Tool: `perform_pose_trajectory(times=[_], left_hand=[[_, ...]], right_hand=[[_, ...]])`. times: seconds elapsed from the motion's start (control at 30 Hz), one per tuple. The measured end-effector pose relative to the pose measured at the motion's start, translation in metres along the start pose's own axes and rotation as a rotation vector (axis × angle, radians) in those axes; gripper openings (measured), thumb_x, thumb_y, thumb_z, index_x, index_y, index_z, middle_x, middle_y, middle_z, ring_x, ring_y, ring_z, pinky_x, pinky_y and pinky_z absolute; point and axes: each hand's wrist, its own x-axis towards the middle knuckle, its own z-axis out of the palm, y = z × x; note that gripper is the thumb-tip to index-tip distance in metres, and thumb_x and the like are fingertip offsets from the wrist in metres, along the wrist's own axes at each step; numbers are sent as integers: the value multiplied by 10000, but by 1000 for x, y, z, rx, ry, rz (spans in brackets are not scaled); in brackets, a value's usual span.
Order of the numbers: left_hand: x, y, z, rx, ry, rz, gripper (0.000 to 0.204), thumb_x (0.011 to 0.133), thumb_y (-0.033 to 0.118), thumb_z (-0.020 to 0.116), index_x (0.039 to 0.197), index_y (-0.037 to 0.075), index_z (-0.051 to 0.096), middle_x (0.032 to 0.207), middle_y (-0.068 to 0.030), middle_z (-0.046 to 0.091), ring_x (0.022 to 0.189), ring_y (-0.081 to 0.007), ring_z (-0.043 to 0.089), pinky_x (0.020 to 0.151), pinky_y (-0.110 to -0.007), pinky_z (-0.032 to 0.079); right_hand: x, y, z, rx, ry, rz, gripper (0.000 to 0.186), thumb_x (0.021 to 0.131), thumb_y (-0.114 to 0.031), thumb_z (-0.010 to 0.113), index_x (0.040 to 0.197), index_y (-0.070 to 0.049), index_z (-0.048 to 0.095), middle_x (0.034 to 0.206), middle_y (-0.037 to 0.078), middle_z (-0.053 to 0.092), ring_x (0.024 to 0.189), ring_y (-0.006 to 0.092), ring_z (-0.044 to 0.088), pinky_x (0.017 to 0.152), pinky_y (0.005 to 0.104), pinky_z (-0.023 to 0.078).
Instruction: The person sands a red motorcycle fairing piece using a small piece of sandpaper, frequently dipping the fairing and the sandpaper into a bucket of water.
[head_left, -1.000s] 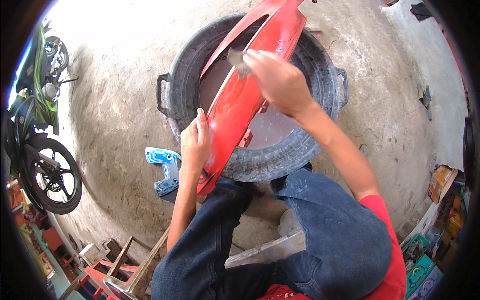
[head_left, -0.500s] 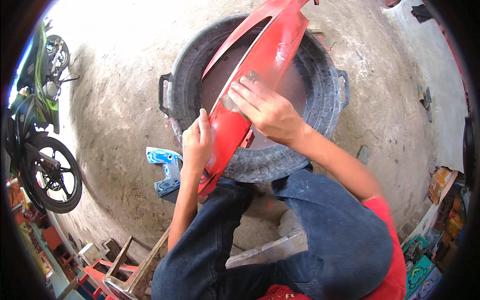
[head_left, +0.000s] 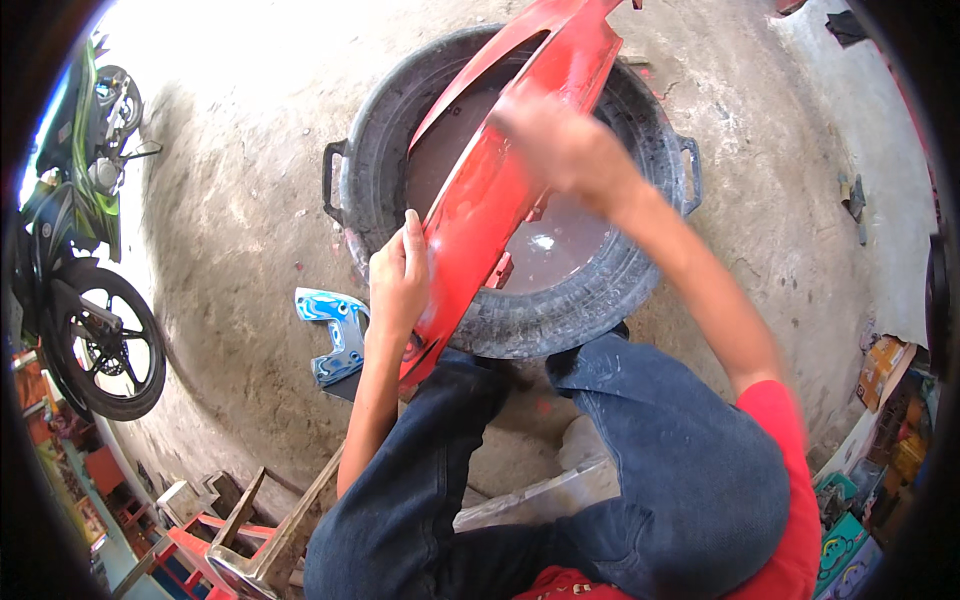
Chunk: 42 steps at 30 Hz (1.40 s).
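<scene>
"Lying which way, that red fairing panel [head_left: 465,250]?"

"Aslant over the round black tub [head_left: 540,332], long axis running from one o'clock to seven. Its narrow end points to seven, at the left knee [head_left: 460,382]; a long slot splits the upper part, with the thinner strip tapering toward seven too."

"And the hands?"

"The left hand [head_left: 398,285] is closed on the panel's edge near the seven o'clock end, thumb laid toward twelve. The right hand [head_left: 575,155] is over the upper half, toward one (badly blurred, so I cannot tell how far its fingers are curled or whether they hold anything)."

"What's around them?"

"Murky water [head_left: 560,255] inside the tub, a blue-and-white swirled trim piece [head_left: 346,343] on the concrete floor [head_left: 240,300] just outside it at eight, and a green-and-black motorcycle [head_left: 72,220] at nine."
</scene>
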Motion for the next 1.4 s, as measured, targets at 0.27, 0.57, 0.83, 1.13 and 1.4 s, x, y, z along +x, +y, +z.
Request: perform_pose_trajectory(times=[0.27,0.57,0.83,1.13,1.4], left_hand=[[0,1,0,0,10,41,569,1142,388,424,814,-50,583,652,-264,500,576,-399,416,583,-494,380],[0,2,0,-14,-5,-4,575,1140,394,426,812,-51,582,639,-263,496,569,-406,418,580,-497,379],[1,-1,1,27,13,26,577,1140,395,427,814,-51,594,635,-260,500,552,-399,444,570,-495,373],[1,0,1,2,10,26,573,1140,392,436,812,-49,598,624,-245,488,548,-356,412,565,-485,371],[1,0,0,-12,2,18,570,1140,390,430,813,-50,587,649,-265,504,563,-401,439,576,-496,371]], right_hand=[[-12,-46,11,40,1,-233,445,963,-89,550,1389,-156,661,1381,147,682,1342,307,620,1174,419,481],[-1,27,4,-29,180,119,484,982,-30,511,1458,-59,593,1477,189,598,1416,358,535,1202,453,434],[-8,4,32,-108,145,73,392,984,-136,650,1354,-7,656,1391,219,657,1341,377,599,1169,459,452],[0,-5,35,-11,281,226,327,977,-124,659,1283,-24,715,1334,175,705,1328,354,616,1146,443,477],[3,56,1,166,425,750,314,1084,-234,575,1295,-52,721,1098,194,767,1041,322,757,866,389,590]])
